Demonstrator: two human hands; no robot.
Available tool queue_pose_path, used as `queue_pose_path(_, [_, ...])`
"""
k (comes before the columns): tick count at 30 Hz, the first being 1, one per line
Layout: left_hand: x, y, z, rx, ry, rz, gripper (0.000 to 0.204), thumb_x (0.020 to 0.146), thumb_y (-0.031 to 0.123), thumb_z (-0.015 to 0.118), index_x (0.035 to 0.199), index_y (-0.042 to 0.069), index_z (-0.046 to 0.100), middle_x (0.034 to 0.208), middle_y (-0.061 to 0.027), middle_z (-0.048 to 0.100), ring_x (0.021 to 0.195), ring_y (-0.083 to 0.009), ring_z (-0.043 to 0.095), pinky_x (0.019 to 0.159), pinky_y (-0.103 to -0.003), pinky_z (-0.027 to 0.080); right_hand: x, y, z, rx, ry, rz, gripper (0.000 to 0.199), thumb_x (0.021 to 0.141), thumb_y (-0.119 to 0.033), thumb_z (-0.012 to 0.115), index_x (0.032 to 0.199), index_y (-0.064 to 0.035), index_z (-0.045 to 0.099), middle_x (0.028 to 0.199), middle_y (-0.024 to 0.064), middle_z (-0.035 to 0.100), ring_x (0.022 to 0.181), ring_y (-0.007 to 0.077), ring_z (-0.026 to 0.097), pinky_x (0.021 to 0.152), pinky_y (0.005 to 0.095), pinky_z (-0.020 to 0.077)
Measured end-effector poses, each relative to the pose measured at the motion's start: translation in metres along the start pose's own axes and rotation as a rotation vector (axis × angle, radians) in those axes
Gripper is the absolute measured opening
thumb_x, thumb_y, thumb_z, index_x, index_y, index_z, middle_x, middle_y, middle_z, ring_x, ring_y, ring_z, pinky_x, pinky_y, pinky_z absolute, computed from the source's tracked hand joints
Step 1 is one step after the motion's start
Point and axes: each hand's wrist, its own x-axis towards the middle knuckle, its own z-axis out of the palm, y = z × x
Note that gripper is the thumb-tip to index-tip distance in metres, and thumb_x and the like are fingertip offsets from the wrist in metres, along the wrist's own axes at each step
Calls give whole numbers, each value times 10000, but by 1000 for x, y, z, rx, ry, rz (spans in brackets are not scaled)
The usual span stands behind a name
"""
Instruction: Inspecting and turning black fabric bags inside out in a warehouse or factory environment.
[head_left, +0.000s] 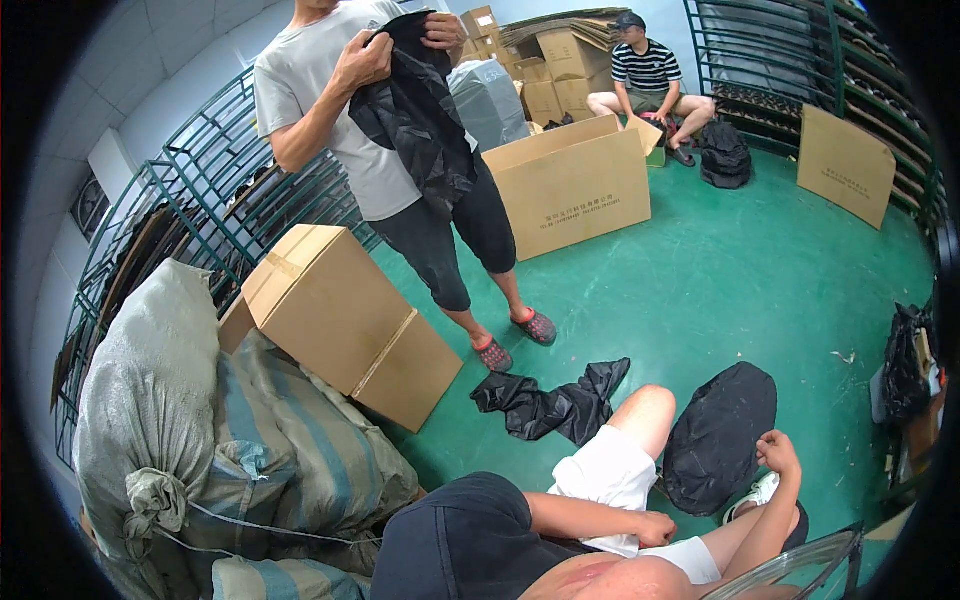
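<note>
Green floor [740, 270] underneath: well left of my left hand [655, 528], 1 big carton [335, 312]; beside my right hand [778, 452], 1 black bag [720, 430], likely light, soft, slick; best gripped by its rim. Right curled at that rim, contact unclear; left half-closed, grip unclear.

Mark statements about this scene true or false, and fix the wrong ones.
1. The standing person holds up black cloth. True.
2. The floor is red. False: the floor is green.
3. The right hand is next to the oval black bag. True.
4. The left hand grips a carton. False: the left hand is by the white shorts.
5. The seated co-worker wears a striped top. True.
</note>
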Motion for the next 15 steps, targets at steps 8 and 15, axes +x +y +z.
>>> queue_pose_path(8, [-3, 8, -4, 1, -26, -35, 245, 792, 228, 580, 932, 37, 642, 900, -183, 679, 890, -357, 650, 750, -452, 499, -5, -3, 1, 4, 5, -2, 213, 860, -87, 621, 1019, 48, 582, 723, 83, 634, 566, 154, 601, 529, 302, 485])
queue_pose_path(15, [-2, 6, -3, 21, -6, -25, 261, 790, 238, 589, 952, 41, 643, 901, -186, 680, 893, -358, 651, 759, -450, 502, -1, 3, -1, -11, 14, -4, 215, 859, -79, 621, 1028, 47, 581, 718, 79, 634, 563, 152, 599, 534, 305, 484])
